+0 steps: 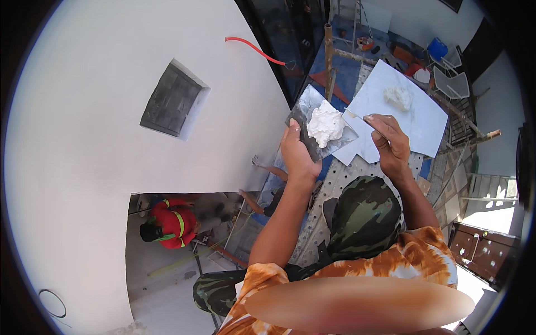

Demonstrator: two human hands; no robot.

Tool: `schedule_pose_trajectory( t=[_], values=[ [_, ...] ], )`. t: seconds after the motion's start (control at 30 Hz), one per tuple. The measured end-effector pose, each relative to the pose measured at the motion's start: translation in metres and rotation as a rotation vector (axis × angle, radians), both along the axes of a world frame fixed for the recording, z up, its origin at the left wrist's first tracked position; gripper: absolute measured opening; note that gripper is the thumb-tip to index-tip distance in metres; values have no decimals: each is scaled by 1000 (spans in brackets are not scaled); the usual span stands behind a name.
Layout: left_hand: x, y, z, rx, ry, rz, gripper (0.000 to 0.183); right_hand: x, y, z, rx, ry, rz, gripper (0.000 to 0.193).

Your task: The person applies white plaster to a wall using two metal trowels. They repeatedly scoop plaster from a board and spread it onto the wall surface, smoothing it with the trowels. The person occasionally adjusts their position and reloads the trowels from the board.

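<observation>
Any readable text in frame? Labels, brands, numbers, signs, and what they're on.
None legible.
Flat plate in left hand: no lettering seen, just white paste and smears.
White board: none seen.
Red top on person below: none readable.
Blue object far off: too small to tell.

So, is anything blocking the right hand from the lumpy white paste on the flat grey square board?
Nothing visible: the right hand hovers beside the white paste, which lies uncovered on the board in the left hand.

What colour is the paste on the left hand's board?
White paste; it shows best in the head view.
</observation>
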State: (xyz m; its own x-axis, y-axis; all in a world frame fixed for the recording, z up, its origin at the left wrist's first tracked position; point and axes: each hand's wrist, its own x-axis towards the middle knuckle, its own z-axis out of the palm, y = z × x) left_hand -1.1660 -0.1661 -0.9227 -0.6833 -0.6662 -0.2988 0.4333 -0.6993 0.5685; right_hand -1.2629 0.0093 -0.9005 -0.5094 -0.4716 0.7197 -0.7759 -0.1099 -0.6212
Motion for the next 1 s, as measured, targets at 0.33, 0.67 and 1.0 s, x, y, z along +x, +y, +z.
schedule_pose_trajectory(
  t=[0.33, 0.67, 1.0],
  values=[
    [12, 0, 35, -59, 82, 15, 36, -5, 18, -1, 237, -73, -34, 35],
    [-9, 33, 33, -313, -103, 124, 34, 20, 30, 3, -378, -1047, 169, 24],
    [-18, 29, 44, -442, -144, 142, 34, 10, 29, 12, -530, -994, 152, 26]
  ],
)
